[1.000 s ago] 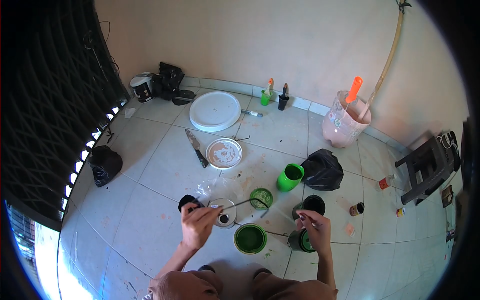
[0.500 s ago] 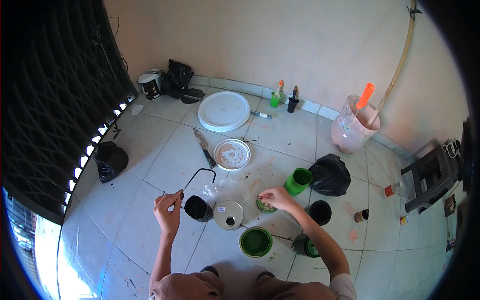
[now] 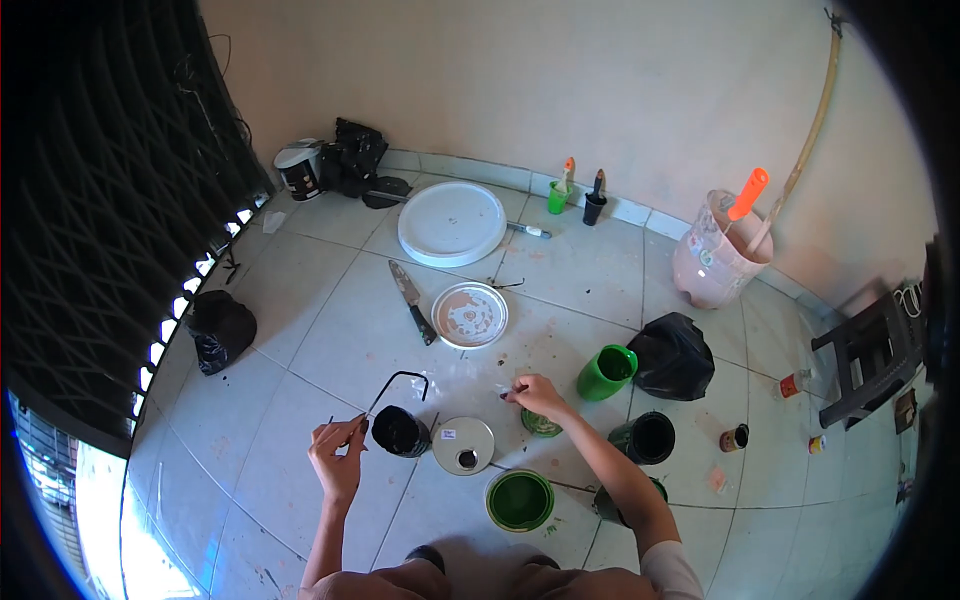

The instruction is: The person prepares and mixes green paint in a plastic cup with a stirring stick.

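Observation:
My left hand (image 3: 338,455) is closed on the end of a bent black metal rod (image 3: 400,374), whose hooked part rises over the floor. Just right of that hand stands a black container (image 3: 400,432). A round tin lid (image 3: 463,446) with a dark spot lies beside it. My right hand (image 3: 537,396) is pinched above a small green-stained lid or dish (image 3: 541,424), partly covering it; what its fingertips hold is too small to tell. Near my feet is an open tin of green paint (image 3: 520,500). A green cut bottle (image 3: 607,373) stands right of my right hand.
A knife (image 3: 411,300), a white lid (image 3: 470,315) and a larger white lid (image 3: 453,223) lie ahead. Dark containers (image 3: 645,438) and a black bag (image 3: 672,356) are at right. A pink bucket (image 3: 722,250) and a dark stool (image 3: 868,355) stand farther right.
My right hand has moved slightly left, and the clear plastic seen before near the round tin lid no longer shows clearly. My left hand still grips the rod. The view has shifted a little.

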Motion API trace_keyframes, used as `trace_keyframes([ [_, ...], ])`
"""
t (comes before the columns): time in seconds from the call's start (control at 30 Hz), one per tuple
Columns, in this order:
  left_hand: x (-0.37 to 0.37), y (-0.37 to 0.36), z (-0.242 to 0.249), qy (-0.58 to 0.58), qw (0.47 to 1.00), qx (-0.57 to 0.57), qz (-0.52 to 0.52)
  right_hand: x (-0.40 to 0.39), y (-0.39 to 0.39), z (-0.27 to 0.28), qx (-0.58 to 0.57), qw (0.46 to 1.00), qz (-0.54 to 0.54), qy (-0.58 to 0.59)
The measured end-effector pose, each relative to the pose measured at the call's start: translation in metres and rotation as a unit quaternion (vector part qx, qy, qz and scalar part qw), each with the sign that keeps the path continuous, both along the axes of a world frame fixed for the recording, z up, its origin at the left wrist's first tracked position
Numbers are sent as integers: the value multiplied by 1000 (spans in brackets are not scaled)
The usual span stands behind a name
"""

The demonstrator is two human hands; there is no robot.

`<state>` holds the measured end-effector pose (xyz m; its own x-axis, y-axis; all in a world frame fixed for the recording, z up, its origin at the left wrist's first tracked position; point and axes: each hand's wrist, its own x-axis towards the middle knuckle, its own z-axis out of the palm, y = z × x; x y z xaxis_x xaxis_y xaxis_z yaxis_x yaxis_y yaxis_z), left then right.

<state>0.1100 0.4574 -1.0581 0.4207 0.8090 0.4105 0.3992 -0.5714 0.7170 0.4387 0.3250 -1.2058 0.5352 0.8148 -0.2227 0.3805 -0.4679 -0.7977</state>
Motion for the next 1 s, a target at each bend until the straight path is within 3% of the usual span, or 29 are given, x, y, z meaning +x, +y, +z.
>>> trace_keyframes([
  [0.23, 2, -3, -4, -2, 1000, -1, -17, -2, -10, 1, -14, 966, -79, 245],
  [0.3, 4, -3, -3, 9, 999, 15, -32, -1, -10, -24, -14, 981, -18, 192],
  [0.37, 7, -7, -5, -6, 999, 20, -34, -15, -16, 24, -89, 995, 39, 23],
  [0.43, 5, -6, -13, -2, 999, 14, -46, -40, -20, -9, 26, 974, -62, -217],
  [0.53, 4, 0, -22, -21, 995, 33, -93, -57, -47, 48, 148, 961, -41, -228],
  [0.63, 6, 2, -22, -14, 993, 31, -116, -44, -94, 109, 188, 977, 36, -89],
  [0.7, 13, 0, -21, -35, 991, 27, -123, -26, -131, 139, 275, 945, -99, -148],
  [0.77, 21, -4, -14, -31, 991, 16, -131, 22, -169, 139, 337, 872, -213, -283],
  [0.8, 23, -5, -13, -32, 990, 18, -139, 44, -189, 138, 341, 857, -314, -224],
  [0.83, 25, -5, -13, -34, 989, 22, -145, 78, -209, 117, 312, 821, -403, -258],
  [0.87, 27, -5, -14, -31, 988, 25, -150, 111, -229, 93, 215, 750, -475, -408],
  [0.9, 29, -7, -13, -29, 987, 27, -154, 151, -241, 51, 185, 714, -533, -415],
  [0.93, 31, -9, -11, -25, 987, 29, -158, 161, -242, 54, 155, 675, -588, -418],
  [1.0, 32, -14, -8, -22, 986, 30, -163, 161, -251, 52, 104, 814, -528, -219],
])
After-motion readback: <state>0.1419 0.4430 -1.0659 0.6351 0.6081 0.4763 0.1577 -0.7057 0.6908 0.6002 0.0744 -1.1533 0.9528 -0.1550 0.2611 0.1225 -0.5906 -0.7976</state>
